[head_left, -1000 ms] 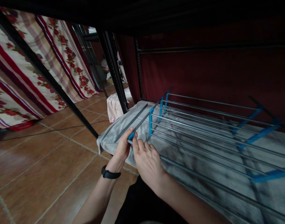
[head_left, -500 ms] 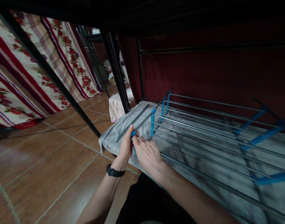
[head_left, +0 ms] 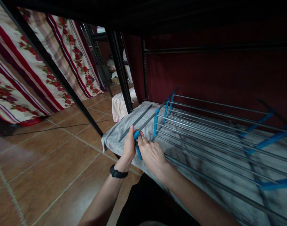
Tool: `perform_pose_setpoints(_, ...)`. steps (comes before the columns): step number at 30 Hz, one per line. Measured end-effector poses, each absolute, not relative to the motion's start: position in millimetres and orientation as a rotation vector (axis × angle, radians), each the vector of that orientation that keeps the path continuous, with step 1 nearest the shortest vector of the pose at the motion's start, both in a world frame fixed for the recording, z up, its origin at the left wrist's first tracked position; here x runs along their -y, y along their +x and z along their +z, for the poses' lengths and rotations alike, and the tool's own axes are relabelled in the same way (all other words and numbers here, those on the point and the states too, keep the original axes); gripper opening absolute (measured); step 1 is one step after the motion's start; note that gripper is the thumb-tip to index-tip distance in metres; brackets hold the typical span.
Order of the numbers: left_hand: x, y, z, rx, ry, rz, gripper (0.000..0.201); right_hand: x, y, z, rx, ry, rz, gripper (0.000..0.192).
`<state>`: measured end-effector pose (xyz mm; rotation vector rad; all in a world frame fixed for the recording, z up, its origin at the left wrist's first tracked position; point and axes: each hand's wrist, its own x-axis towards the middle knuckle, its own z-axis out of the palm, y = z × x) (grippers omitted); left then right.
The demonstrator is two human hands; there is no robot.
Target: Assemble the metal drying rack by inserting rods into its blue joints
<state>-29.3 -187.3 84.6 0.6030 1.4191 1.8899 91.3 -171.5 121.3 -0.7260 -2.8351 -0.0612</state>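
A drying rack of thin grey metal rods and blue plastic brackets (head_left: 155,125) lies on a grey blanket (head_left: 143,110). My left hand (head_left: 129,145) is closed around the blue plastic connector (head_left: 136,135) at the near end of the rack's side bar (head_left: 146,121). From that connector a blue strip (head_left: 139,152) hangs down between my hands. My right hand (head_left: 152,153) has its fingers curled against the connector's right side, in a pinch; its fingertips are partly hidden. A loose grey bar (head_left: 136,121) rests on the blanket left of the rack.
A black metal frame post (head_left: 121,72) rises beyond the blanket's far corner, and a slanted black post (head_left: 56,75) crosses on the left. Dark red cloth (head_left: 211,75) hangs behind. A floral striped curtain (head_left: 70,59) hangs over the tiled floor (head_left: 56,157), where a thin cable runs.
My left hand has turned slightly at the connector, and more of the blue strip shows below it. The right hand stays curled beside it. The view has shifted a little.
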Motion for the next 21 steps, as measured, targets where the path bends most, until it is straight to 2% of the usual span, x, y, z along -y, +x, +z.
perform_pose_setpoints(21, 188.2, -24.3, 83.5, -1.525, 0.6, 1.89, 0.067, 172.3, 89.0, 110.6, 2.751, -0.697, -0.143, 0.04)
